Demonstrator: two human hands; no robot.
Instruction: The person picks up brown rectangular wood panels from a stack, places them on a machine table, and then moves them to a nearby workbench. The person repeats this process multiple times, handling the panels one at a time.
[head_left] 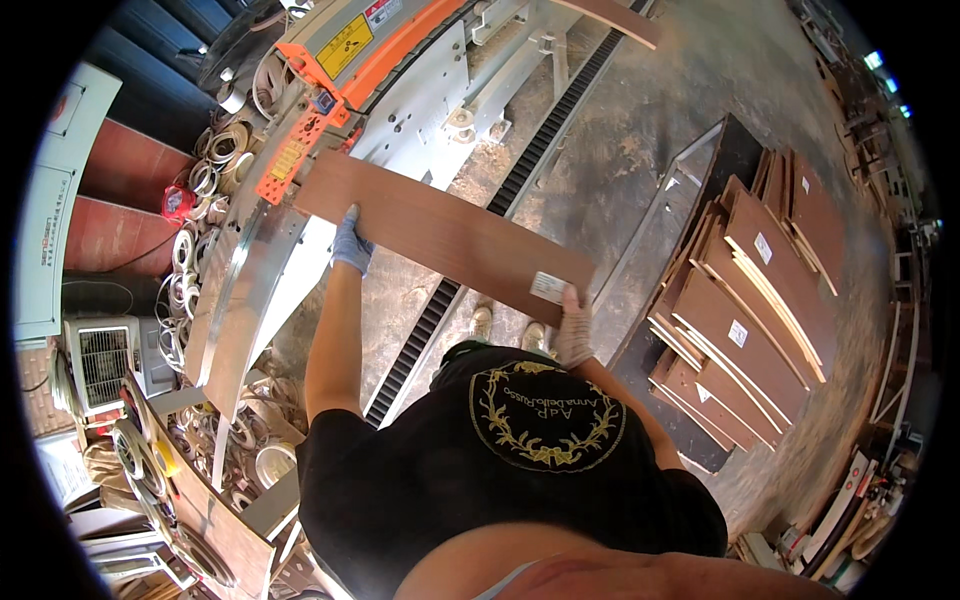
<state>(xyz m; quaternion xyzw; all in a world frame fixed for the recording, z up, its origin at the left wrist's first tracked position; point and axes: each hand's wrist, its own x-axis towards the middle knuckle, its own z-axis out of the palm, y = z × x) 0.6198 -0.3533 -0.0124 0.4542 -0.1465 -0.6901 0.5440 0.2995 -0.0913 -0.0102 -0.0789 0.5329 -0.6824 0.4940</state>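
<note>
A long brown wood-look panel [440,225] spans the space in front of me, with a white label [548,287] near its right end. Its far left end lies against the metal bed of an orange-and-white machine [330,85]. In a grey-blue glove, my left hand [352,245] is closed on the panel's near edge, toward the left. My right hand [573,332], in a pale glove, grips the right end, its thumb on top beside the label. The fingers under the panel are hidden.
To the right, stacked brown panels [745,300] with labels lie on a dark pallet or cart [640,375]. A black roller track [545,140] crosses the floor. Coils of edging strip [185,270] crowd the left, near a boxy vented unit [105,360]. Another panel [610,18] shows at the top.
</note>
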